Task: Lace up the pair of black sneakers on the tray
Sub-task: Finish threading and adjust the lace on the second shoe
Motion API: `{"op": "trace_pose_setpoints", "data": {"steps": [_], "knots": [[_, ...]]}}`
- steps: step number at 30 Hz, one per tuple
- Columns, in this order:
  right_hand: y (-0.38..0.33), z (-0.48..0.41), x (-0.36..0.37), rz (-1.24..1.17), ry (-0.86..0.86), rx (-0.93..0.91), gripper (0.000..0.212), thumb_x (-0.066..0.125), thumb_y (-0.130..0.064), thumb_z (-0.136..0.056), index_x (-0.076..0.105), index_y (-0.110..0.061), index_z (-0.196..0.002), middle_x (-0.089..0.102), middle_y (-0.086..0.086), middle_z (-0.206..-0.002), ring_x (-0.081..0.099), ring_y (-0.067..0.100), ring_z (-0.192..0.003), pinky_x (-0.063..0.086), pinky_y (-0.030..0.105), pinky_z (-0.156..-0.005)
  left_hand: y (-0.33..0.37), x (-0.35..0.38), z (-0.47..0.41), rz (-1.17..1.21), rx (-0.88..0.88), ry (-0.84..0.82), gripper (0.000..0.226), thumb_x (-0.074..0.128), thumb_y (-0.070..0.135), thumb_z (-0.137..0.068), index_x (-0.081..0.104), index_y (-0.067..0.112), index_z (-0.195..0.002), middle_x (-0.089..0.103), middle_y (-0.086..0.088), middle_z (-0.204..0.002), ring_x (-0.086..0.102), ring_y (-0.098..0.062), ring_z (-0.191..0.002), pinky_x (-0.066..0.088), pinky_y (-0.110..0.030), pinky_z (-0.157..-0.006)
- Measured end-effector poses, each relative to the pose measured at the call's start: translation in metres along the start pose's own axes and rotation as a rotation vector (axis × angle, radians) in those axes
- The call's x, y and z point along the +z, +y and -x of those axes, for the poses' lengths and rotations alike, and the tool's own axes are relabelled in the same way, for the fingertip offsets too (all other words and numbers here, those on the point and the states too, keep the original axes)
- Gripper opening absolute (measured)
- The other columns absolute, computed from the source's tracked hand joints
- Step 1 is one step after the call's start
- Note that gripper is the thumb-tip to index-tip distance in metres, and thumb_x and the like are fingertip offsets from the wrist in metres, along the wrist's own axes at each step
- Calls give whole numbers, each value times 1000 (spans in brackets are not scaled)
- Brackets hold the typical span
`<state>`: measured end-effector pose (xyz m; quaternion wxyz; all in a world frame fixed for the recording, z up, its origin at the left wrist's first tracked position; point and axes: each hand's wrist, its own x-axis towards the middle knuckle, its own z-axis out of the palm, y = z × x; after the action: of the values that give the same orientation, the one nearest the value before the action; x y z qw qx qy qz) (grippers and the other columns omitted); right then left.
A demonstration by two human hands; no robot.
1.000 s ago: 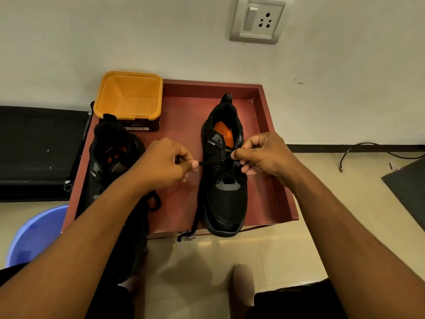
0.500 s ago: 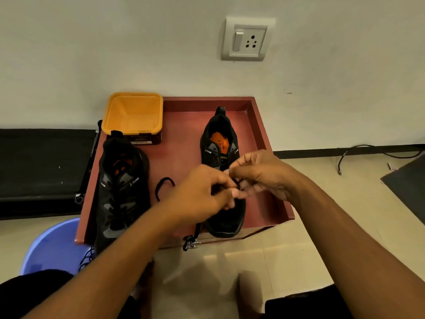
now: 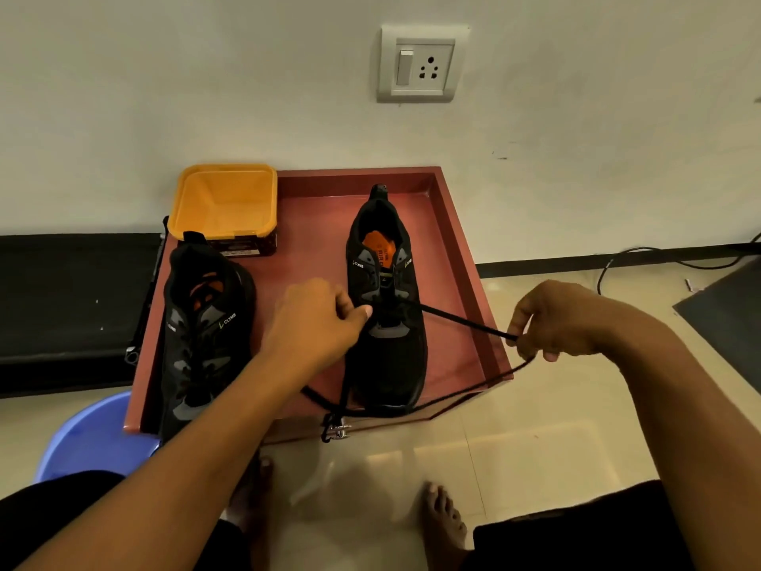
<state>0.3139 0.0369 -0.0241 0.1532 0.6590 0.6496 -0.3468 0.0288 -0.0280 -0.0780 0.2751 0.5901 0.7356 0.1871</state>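
Two black sneakers with orange insoles stand on a red-brown tray (image 3: 457,257), toes toward me. The left sneaker (image 3: 201,327) sits at the tray's left edge. The right sneaker (image 3: 387,307) stands in the middle. A black lace (image 3: 461,323) runs from the right sneaker's eyelets out to the right. My right hand (image 3: 552,319) pinches that lace beyond the tray's right rim, and the slack loops back under the shoe's toe. My left hand (image 3: 317,323) rests against the left side of the right sneaker, fingers curled at the eyelets, seemingly pinching the lace there.
A yellow tub (image 3: 226,204) stands at the tray's back left corner. A blue basin (image 3: 94,434) sits on the floor at the lower left. A black mat (image 3: 70,307) lies left of the tray. A wall socket (image 3: 420,63) is above. My bare feet (image 3: 444,525) are on the tiled floor.
My hands were together over the right sneaker half a second ago. My right hand has since drawn the lace out to the right, past the tray's rim. My left hand stays at the shoe.
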Motion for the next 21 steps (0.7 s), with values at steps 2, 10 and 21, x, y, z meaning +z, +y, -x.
{"op": "trace_pose_setpoints", "data": {"steps": [2, 10, 21], "knots": [[-2, -10, 4, 79, 5, 50, 5, 78, -11, -91, 75, -13, -94, 73, 2, -81, 69, 11, -70, 48, 21, -56, 1, 4, -5, 53, -31, -12, 23, 77, 44, -89, 66, 26, -82, 68, 7, -70, 64, -6, -67, 44, -23, -57], [-31, -28, 14, -47, 171, -95, 18, 82, -7, -85, 71, -21, -91, 73, 2, -90, 73, 17, -79, 61, 31, -67, -1, 10, -11, 225, -23, -102, 19, 78, 30, -90, 69, 24, -75, 69, 4, -71, 64, -10, -64, 49, -24, -58], [-99, -15, 60, -773, 42, -186, 26, 81, -22, -91, 72, 2, -92, 76, 15, -75, 76, 21, -61, 63, 29, -55, 2, -3, -7, 617, -44, -399, 21, 81, -1, -82, 72, -6, -100, 74, -21, -81, 69, -19, -64, 57, -25, -60]]}}
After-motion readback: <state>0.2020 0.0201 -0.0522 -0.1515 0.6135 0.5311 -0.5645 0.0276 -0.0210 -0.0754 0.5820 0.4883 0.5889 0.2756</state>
